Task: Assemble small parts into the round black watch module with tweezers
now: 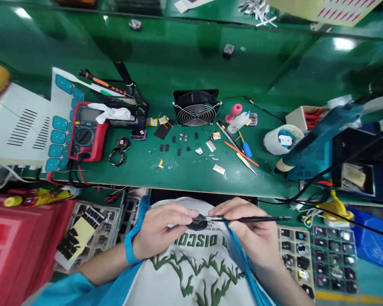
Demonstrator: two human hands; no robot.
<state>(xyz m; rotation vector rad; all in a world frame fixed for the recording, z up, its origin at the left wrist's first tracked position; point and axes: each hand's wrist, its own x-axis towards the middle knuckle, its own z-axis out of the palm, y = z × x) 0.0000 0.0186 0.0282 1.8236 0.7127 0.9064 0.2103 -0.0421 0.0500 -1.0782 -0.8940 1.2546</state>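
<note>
A small round black part (198, 223) is in front of the white shirt (166, 280), pinched by the left hand's (162, 229) fingers. The right hand's (255, 231) fingers pinch a thin black tool (271, 219). Past them, a fan (196, 111) stands on the green counter (137, 172).

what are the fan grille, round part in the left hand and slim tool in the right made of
Fan grille: probably metal, from its shiny wire rings. Round part: perhaps plastic, dark and smooth-looking, but partly hidden. Slim tool: black shaft, plastic or coated metal; I can't tell which.
</note>
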